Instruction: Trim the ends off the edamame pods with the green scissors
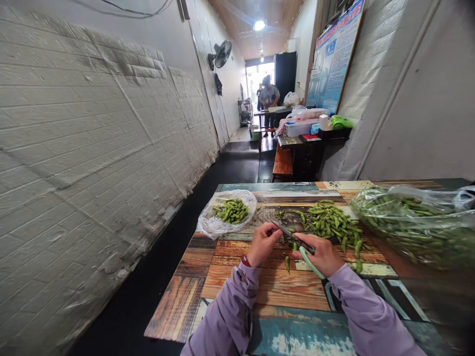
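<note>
Green-handled scissors (pixel 308 262) are in my right hand (pixel 322 253), whose fingers are wrapped round the handles. Their dark blades point up and left to the fingertips of my left hand (pixel 264 241), which is closed in a pinch. What the pinch holds is hidden. Just beyond my right hand lies a loose pile of green soybean pods (pixel 332 222). One single pod (pixel 287 264) lies on the table between my wrists. Ahead and left of my left hand, an opened clear plastic bag (pixel 208 217) holds more pods.
A large clear bag full of pods (pixel 415 227) stands on the right of the patterned table (pixel 237 287). Bits of trimmings lie near the scissors. Farther off are a bench (pixel 282 160), a second table with boxes and bags, and two people; a brick-patterned wall (pixel 92 148) runs along the left.
</note>
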Demonstrator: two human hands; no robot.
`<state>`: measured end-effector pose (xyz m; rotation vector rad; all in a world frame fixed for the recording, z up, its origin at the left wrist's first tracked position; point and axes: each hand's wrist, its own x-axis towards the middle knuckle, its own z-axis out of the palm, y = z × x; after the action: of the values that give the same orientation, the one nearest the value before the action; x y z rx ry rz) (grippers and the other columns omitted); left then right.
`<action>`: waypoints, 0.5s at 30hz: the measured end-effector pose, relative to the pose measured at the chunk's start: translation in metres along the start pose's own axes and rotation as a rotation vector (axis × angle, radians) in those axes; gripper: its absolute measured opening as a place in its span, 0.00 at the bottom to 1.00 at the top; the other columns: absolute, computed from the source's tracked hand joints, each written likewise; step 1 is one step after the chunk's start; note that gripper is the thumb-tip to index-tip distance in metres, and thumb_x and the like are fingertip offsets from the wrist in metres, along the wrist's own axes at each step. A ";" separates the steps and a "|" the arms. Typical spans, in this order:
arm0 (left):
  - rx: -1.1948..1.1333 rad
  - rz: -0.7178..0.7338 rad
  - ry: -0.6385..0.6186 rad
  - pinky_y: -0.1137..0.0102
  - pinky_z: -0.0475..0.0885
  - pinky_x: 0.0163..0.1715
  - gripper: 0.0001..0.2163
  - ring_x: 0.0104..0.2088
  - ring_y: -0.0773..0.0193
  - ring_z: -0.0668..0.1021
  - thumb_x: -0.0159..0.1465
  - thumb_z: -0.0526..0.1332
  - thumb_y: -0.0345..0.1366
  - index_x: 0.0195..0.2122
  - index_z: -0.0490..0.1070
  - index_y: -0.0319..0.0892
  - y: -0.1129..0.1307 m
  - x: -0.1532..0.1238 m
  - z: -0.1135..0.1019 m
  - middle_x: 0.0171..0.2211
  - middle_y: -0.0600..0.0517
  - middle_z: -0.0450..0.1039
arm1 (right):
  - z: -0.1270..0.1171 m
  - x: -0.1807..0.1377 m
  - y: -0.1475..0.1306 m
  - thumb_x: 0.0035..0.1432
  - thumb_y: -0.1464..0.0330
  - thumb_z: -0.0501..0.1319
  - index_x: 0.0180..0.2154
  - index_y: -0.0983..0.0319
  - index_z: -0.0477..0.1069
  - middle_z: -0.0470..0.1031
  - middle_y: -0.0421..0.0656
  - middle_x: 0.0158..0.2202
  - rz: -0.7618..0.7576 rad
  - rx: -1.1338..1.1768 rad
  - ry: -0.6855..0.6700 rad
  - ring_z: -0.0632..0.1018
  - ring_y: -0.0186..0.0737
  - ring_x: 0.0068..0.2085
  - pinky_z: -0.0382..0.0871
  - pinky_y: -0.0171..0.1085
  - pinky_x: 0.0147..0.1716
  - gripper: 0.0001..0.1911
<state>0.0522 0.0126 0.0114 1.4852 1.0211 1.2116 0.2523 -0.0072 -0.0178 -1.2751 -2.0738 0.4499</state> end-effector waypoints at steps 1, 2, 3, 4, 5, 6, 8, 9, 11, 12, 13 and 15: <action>0.013 0.001 -0.003 0.74 0.58 0.26 0.12 0.24 0.71 0.63 0.55 0.62 0.42 0.24 0.69 0.36 -0.001 0.000 0.000 0.21 0.55 0.62 | 0.000 0.000 -0.001 0.50 0.58 0.62 0.48 0.57 0.73 0.78 0.44 0.42 0.002 0.000 -0.001 0.78 0.45 0.43 0.72 0.42 0.44 0.23; 0.025 0.000 -0.005 0.75 0.58 0.26 0.12 0.24 0.71 0.62 0.55 0.61 0.42 0.24 0.69 0.37 -0.002 0.000 -0.001 0.21 0.55 0.62 | -0.001 0.000 -0.001 0.50 0.58 0.62 0.48 0.57 0.73 0.78 0.44 0.43 0.005 0.004 -0.001 0.78 0.45 0.43 0.72 0.42 0.44 0.23; 0.039 -0.003 -0.008 0.75 0.57 0.25 0.12 0.24 0.71 0.62 0.56 0.61 0.41 0.24 0.69 0.37 -0.003 0.001 -0.001 0.21 0.55 0.61 | -0.001 0.000 -0.002 0.50 0.58 0.63 0.48 0.57 0.73 0.78 0.44 0.43 0.007 0.011 0.000 0.78 0.46 0.44 0.72 0.42 0.45 0.22; 0.053 -0.009 -0.010 0.75 0.57 0.25 0.12 0.24 0.71 0.62 0.56 0.61 0.41 0.24 0.69 0.37 -0.003 0.001 -0.001 0.21 0.55 0.61 | -0.001 0.000 -0.002 0.50 0.58 0.63 0.48 0.56 0.73 0.78 0.43 0.44 0.006 0.022 0.001 0.78 0.45 0.44 0.72 0.42 0.45 0.22; 0.064 -0.016 -0.011 0.75 0.57 0.25 0.11 0.24 0.71 0.62 0.55 0.61 0.41 0.24 0.69 0.37 -0.003 0.001 -0.001 0.21 0.55 0.61 | -0.001 0.000 -0.002 0.50 0.59 0.63 0.47 0.56 0.73 0.78 0.43 0.44 0.006 0.036 0.006 0.78 0.45 0.44 0.72 0.42 0.45 0.21; 0.065 -0.021 -0.008 0.75 0.57 0.25 0.11 0.24 0.71 0.62 0.55 0.62 0.41 0.24 0.68 0.37 -0.003 0.001 -0.001 0.21 0.55 0.61 | -0.001 0.000 -0.002 0.50 0.59 0.63 0.47 0.55 0.73 0.78 0.42 0.44 0.005 0.048 0.013 0.78 0.45 0.44 0.72 0.42 0.45 0.21; 0.022 -0.037 0.011 0.76 0.57 0.25 0.11 0.24 0.72 0.62 0.53 0.63 0.41 0.24 0.68 0.37 -0.002 0.001 -0.001 0.21 0.56 0.61 | 0.000 0.000 -0.001 0.50 0.59 0.62 0.47 0.55 0.74 0.78 0.41 0.44 0.012 0.057 0.035 0.78 0.45 0.45 0.73 0.42 0.45 0.21; -0.024 -0.057 0.027 0.76 0.57 0.24 0.12 0.24 0.72 0.62 0.53 0.64 0.42 0.25 0.68 0.37 -0.001 0.001 -0.001 0.21 0.56 0.62 | 0.000 0.000 0.000 0.50 0.59 0.62 0.47 0.55 0.74 0.78 0.41 0.44 0.024 0.052 0.052 0.78 0.45 0.45 0.73 0.42 0.45 0.21; -0.146 -0.130 0.066 0.77 0.55 0.21 0.13 0.21 0.74 0.62 0.51 0.65 0.43 0.28 0.67 0.38 0.002 0.001 0.000 0.21 0.57 0.62 | 0.001 0.001 0.002 0.50 0.59 0.62 0.48 0.56 0.73 0.78 0.43 0.44 0.058 0.030 0.089 0.78 0.45 0.44 0.73 0.41 0.44 0.22; -0.209 -0.174 0.083 0.77 0.54 0.19 0.14 0.19 0.75 0.61 0.50 0.65 0.44 0.29 0.66 0.39 0.004 0.000 0.000 0.20 0.58 0.62 | 0.002 0.002 0.003 0.50 0.58 0.62 0.49 0.56 0.72 0.78 0.43 0.43 0.073 0.021 0.103 0.78 0.44 0.43 0.73 0.41 0.43 0.23; -0.265 -0.216 0.095 0.77 0.53 0.18 0.15 0.17 0.76 0.60 0.50 0.65 0.44 0.30 0.65 0.39 0.006 0.000 -0.001 0.21 0.58 0.64 | 0.002 0.002 0.004 0.50 0.58 0.62 0.49 0.57 0.72 0.78 0.44 0.43 0.082 0.015 0.113 0.78 0.44 0.42 0.73 0.40 0.42 0.24; -0.351 -0.273 0.110 0.78 0.50 0.16 0.17 0.16 0.77 0.60 0.48 0.66 0.45 0.31 0.64 0.40 0.009 0.000 -0.001 0.22 0.57 0.67 | 0.003 0.003 0.005 0.50 0.57 0.62 0.50 0.57 0.70 0.77 0.44 0.41 0.081 0.018 0.109 0.78 0.42 0.39 0.73 0.39 0.39 0.25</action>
<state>0.0517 0.0110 0.0203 0.9834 0.9879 1.2108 0.2524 -0.0024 -0.0222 -1.3468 -1.9291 0.4251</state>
